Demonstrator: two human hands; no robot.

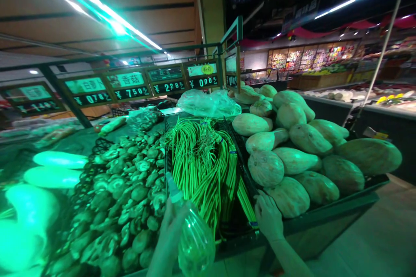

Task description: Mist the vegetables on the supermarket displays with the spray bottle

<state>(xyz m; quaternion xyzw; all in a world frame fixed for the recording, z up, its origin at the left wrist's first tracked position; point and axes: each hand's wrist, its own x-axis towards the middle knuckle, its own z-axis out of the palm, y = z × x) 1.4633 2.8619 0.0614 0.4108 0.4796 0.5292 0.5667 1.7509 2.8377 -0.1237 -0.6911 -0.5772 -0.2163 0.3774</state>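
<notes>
My left hand (170, 223) is closed around the neck of a clear plastic spray bottle (196, 242), its nozzle pointing up and away from me. The bottle stands in front of a black crate (242, 156) of long, thin green stalks (198, 156) that look like long beans, some tied with blue bands. At that crate's near right side, my right hand (269, 216) has its fingers curled over the edge, beside a banded bundle (246, 203). Its fingertips are hidden. Pale squashes (287, 199) lie just right of this hand.
Mushrooms (130, 199) fill the crate on the left, with large white radishes (58, 177) beyond. A clear plastic bag (208, 103) lies behind the stalks. Price signs (167, 80) hang from a rail (136, 52) at the back. Green light tints the display's left side.
</notes>
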